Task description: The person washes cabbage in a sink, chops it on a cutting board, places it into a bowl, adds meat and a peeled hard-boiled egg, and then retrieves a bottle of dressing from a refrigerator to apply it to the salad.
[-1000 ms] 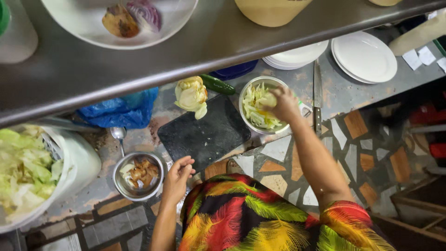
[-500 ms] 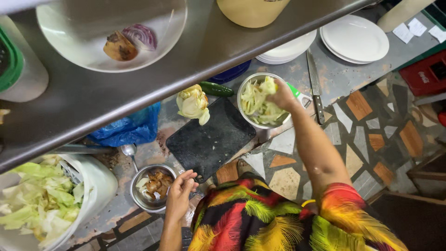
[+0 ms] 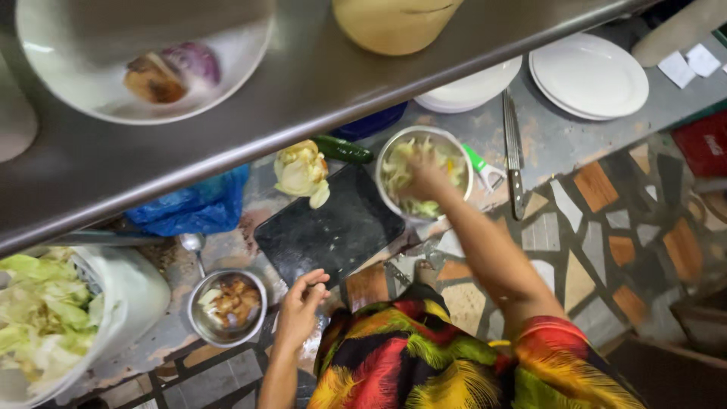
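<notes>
Far left: white container w/ cabbage leaves [image 3: 38,326]. Next, small steel bowl [image 3: 226,307] of scraps on the surface [image 3: 560,144]. Left hand [image 3: 301,309] just beside it at the black cutting board [image 3: 329,226] edge, grip loosely curled, pinching nothing. Cabbage chunk [image 3: 301,170] at board's top. Right hand [image 3: 425,179] inside steel bowl of shredded cabbage [image 3: 401,163], grip state: can't tell. Knife [image 3: 513,155], white plates [image 3: 591,76] to the right.
</notes>
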